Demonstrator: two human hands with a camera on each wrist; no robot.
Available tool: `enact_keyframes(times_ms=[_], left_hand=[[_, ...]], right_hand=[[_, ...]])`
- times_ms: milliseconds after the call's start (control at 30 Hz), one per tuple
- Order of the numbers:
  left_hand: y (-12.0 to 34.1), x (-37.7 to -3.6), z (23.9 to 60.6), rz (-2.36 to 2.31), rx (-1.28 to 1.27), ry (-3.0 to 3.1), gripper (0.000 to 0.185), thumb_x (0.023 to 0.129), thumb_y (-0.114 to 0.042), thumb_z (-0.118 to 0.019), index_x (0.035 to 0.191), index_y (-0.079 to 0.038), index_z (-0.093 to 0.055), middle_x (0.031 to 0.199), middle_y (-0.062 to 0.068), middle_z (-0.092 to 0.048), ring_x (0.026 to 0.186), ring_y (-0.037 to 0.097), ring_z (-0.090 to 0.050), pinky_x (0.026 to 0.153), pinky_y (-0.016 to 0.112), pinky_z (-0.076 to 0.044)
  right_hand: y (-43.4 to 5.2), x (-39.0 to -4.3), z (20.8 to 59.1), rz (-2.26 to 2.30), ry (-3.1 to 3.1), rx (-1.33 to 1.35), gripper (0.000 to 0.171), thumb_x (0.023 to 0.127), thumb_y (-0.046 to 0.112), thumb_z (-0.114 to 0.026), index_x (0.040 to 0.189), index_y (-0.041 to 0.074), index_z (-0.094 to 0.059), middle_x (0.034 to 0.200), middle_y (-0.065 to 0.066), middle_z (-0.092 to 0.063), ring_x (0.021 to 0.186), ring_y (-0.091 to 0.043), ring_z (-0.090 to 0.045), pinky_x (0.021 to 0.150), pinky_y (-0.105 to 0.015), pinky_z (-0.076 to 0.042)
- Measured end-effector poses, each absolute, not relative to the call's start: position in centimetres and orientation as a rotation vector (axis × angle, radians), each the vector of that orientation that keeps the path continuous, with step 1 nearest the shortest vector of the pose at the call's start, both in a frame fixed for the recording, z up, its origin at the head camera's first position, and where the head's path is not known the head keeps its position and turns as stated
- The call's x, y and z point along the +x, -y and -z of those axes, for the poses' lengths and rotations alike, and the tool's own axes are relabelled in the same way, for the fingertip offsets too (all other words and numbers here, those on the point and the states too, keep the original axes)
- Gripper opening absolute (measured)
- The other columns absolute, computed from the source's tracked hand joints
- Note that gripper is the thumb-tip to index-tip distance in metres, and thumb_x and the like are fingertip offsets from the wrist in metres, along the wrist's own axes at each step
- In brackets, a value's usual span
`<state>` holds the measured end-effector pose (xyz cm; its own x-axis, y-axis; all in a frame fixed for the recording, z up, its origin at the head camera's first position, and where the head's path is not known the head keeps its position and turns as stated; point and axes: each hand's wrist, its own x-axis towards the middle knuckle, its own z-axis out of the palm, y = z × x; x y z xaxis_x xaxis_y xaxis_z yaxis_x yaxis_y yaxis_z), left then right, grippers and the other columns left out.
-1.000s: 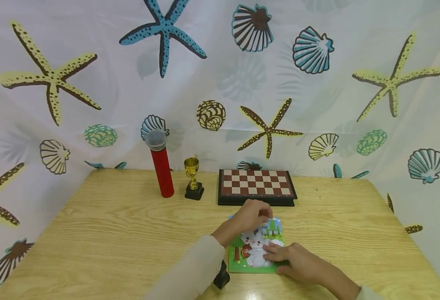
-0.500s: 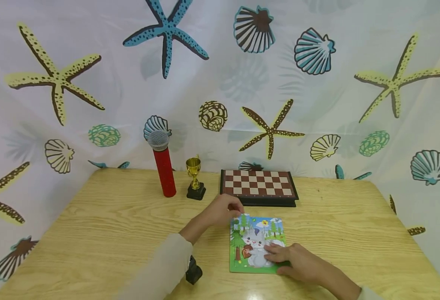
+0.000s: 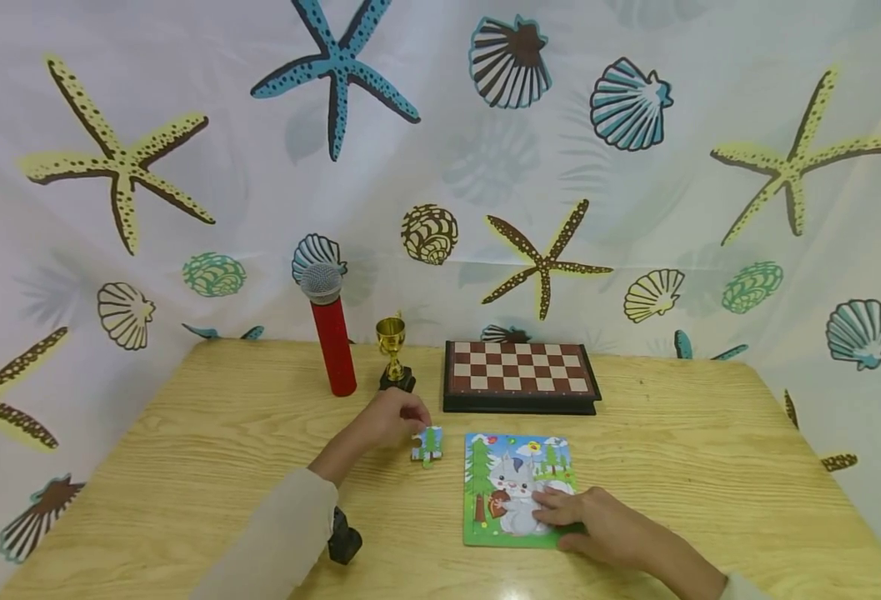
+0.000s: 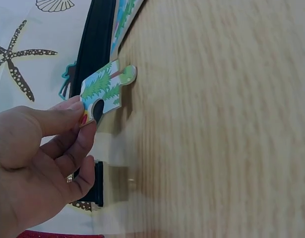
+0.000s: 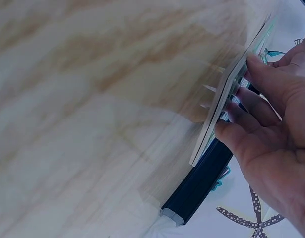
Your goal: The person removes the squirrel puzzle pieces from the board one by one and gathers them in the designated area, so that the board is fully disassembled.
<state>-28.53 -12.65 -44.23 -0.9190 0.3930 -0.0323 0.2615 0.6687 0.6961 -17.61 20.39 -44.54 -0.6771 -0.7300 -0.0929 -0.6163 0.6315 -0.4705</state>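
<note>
Fingers of the left hand (image 3: 386, 419) pinch a puzzle piece (image 3: 427, 444) just left of the puzzle board (image 3: 517, 490); the right hand (image 3: 598, 525) presses flat, fingers straight, on the board.

head view high, wrist views close
</note>
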Motion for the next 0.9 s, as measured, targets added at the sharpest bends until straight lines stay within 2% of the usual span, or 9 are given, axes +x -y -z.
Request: enact_keyframes(times_ms=[567, 900], left_hand=[[12.0, -28.7, 45.4, -0.988, 0.530, -2.766, 0.008, 0.087, -0.006, -0.066, 0.081, -0.008, -0.070, 0.078, 0.000, -0.066, 0.072, 0.011, -0.053, 0.066, 0.025, -0.044], [9.8, -28.7, 45.1, -1.044, 0.611, -2.737, 0.006, 0.089, -0.007, -0.064, 0.091, -0.006, -0.070, 0.084, 0.001, -0.066, 0.073, 0.011, -0.054, 0.065, 0.025, -0.045]], right_hand=[[-20.2, -17.6, 44.7, 0.599, -2.574, -1.060, 0.044, 0.085, 0.014, -0.067, 0.129, 0.011, -0.059, 0.141, -0.008, -0.050, 0.129, -0.027, -0.048, 0.101, -0.048, -0.042], [-20.4, -17.7, 44.7, 0.587, -2.568, -1.052, 0.045, 0.086, 0.016, -0.067, 0.129, 0.013, -0.059, 0.141, -0.007, -0.050, 0.130, -0.026, -0.048, 0.101, -0.047, -0.043]])
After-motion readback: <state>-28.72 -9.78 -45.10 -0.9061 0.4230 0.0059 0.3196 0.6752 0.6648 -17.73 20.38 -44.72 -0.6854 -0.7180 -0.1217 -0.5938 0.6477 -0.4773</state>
